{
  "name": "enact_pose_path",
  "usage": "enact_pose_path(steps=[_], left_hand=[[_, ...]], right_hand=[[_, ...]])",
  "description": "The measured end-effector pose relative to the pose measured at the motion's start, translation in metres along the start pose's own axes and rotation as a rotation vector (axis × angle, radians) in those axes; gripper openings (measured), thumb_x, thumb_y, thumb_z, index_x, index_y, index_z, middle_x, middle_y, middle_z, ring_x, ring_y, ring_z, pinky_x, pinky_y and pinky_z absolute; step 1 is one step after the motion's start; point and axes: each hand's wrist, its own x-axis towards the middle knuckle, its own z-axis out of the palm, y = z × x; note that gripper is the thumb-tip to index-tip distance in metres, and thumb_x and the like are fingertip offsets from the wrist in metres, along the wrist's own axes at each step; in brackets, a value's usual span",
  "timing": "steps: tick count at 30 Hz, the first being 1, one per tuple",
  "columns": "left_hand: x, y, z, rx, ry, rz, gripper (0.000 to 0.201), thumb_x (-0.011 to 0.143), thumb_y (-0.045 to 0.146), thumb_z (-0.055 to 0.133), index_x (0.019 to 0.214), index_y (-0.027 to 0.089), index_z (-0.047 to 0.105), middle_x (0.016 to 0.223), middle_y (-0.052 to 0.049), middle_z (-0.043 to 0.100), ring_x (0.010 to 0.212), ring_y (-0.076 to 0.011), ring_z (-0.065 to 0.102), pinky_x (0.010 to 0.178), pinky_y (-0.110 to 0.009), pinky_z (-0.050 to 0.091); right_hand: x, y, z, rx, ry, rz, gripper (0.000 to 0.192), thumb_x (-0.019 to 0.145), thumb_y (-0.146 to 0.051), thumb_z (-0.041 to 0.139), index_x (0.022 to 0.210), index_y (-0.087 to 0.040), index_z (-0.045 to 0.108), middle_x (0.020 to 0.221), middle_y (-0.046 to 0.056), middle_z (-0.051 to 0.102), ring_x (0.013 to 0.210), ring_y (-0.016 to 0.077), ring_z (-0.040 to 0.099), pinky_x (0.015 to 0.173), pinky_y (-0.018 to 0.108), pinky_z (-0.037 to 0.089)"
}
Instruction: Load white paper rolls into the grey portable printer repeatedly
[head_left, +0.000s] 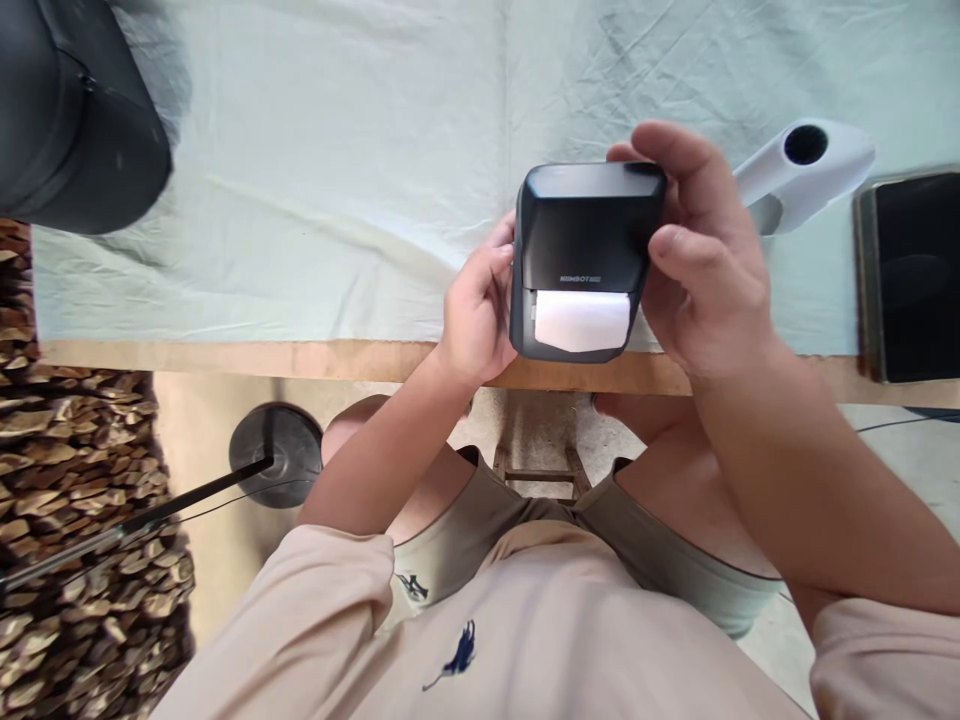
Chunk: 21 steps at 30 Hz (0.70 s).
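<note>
A small black label printer point(581, 235) is held above the table's near edge, with a white strip of label paper point(581, 320) showing at its front slot. My left hand point(476, 310) grips the printer's left side. My right hand point(701, 265) wraps its right side, fingers over the top rear corner and thumb on the right edge. The printer's underside and back are hidden.
The table point(300, 220) is draped in a pale cloth, with a bare wooden edge toward me. A white curved device point(806, 170) lies behind my right hand, a dark tablet point(911, 275) at the far right, a black bag point(67, 110) at the far left. A stand base point(277, 455) is on the floor.
</note>
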Motion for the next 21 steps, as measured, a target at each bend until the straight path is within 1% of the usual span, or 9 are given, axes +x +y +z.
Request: enact_pose_path(steps=[5, 8, 10, 12, 13, 15, 17, 19, 21], left_hand=[[-0.002, -0.001, -0.001, 0.033, 0.080, -0.012, 0.013, 0.087, 0.022, 0.053, 0.078, 0.027, 0.061, 0.069, -0.003, 0.065, 0.144, -0.0259, 0.042, 0.116, -0.038, 0.044], [-0.002, -0.001, -0.001, 0.034, 0.088, -0.030, 0.014, 0.088, 0.026, 0.051, 0.081, 0.028, 0.062, 0.075, -0.003, 0.069, 0.146, -0.0253, 0.039, 0.118, -0.039, 0.044], [-0.001, -0.001, 0.001, 0.004, 0.058, -0.079, 0.022, 0.092, 0.036, 0.046, 0.092, 0.027, 0.065, 0.087, -0.003, 0.073, 0.146, -0.0264, 0.039, 0.118, -0.041, 0.045], [-0.002, 0.000, 0.005, -0.006, 0.009, -0.126, 0.035, 0.094, 0.046, 0.040, 0.103, 0.025, 0.066, 0.100, -0.005, 0.074, 0.147, -0.0264, 0.040, 0.118, -0.043, 0.045], [-0.002, 0.001, 0.006, 0.007, -0.008, -0.134, 0.037, 0.095, 0.047, 0.039, 0.106, 0.024, 0.065, 0.105, -0.005, 0.073, 0.147, -0.0260, 0.040, 0.118, -0.043, 0.046], [-0.003, 0.002, 0.010, 0.067, -0.027, -0.110, 0.030, 0.095, 0.044, 0.044, 0.105, 0.024, 0.064, 0.107, -0.005, 0.072, 0.146, -0.0255, 0.043, 0.116, -0.041, 0.047], [-0.004, 0.001, 0.011, 0.123, -0.007, -0.067, 0.024, 0.093, 0.042, 0.052, 0.102, 0.022, 0.064, 0.106, -0.005, 0.071, 0.144, -0.0269, 0.046, 0.114, -0.040, 0.049], [-0.004, 0.001, 0.011, 0.160, 0.024, -0.054, 0.025, 0.091, 0.043, 0.056, 0.098, 0.021, 0.063, 0.104, -0.006, 0.071, 0.142, -0.0282, 0.048, 0.112, -0.039, 0.050], [-0.004, 0.000, 0.010, 0.169, 0.036, -0.064, 0.025, 0.090, 0.044, 0.056, 0.099, 0.021, 0.063, 0.104, -0.006, 0.070, 0.141, -0.0280, 0.050, 0.111, -0.037, 0.050]], right_hand=[[-0.001, -0.003, -0.005, -0.112, -0.148, -0.043, 0.070, 0.078, -0.036, 0.071, 0.139, -0.050, 0.041, 0.150, -0.009, 0.043, 0.143, 0.0165, 0.043, 0.117, 0.037, 0.047], [0.001, -0.007, -0.010, -0.186, -0.168, -0.042, 0.078, 0.076, -0.033, 0.074, 0.143, -0.048, 0.036, 0.152, -0.007, 0.041, 0.148, 0.0165, 0.037, 0.118, 0.036, 0.046], [0.003, -0.012, -0.011, -0.304, -0.104, -0.094, 0.075, 0.075, -0.039, 0.075, 0.142, -0.041, 0.040, 0.148, -0.003, 0.045, 0.143, 0.0175, 0.043, 0.110, 0.033, 0.051], [0.007, -0.021, -0.009, -0.463, 0.052, -0.214, 0.065, 0.074, -0.045, 0.076, 0.132, -0.031, 0.051, 0.133, 0.001, 0.055, 0.116, 0.0145, 0.059, 0.088, 0.027, 0.056], [0.008, -0.026, -0.006, -0.526, 0.141, -0.259, 0.055, 0.076, -0.047, 0.075, 0.124, -0.028, 0.055, 0.124, 0.001, 0.058, 0.096, 0.0099, 0.060, 0.076, 0.025, 0.053], [0.011, -0.036, 0.002, -0.566, 0.289, -0.284, 0.034, 0.086, -0.046, 0.065, 0.112, -0.024, 0.058, 0.114, -0.001, 0.056, 0.067, 0.0008, 0.049, 0.062, 0.023, 0.048], [0.013, -0.043, 0.008, -0.516, 0.370, -0.271, 0.020, 0.094, -0.041, 0.055, 0.103, -0.023, 0.058, 0.112, -0.002, 0.052, 0.063, -0.0019, 0.049, 0.061, 0.021, 0.051], [0.014, -0.047, 0.011, -0.449, 0.409, -0.286, 0.019, 0.094, -0.040, 0.055, 0.093, -0.022, 0.054, 0.104, 0.000, 0.051, 0.074, 0.0035, 0.062, 0.064, 0.023, 0.055], [0.013, -0.047, 0.008, -0.485, 0.408, -0.296, 0.022, 0.093, -0.040, 0.055, 0.084, -0.021, 0.049, 0.095, 0.001, 0.051, 0.080, 0.0093, 0.066, 0.062, 0.026, 0.054]])
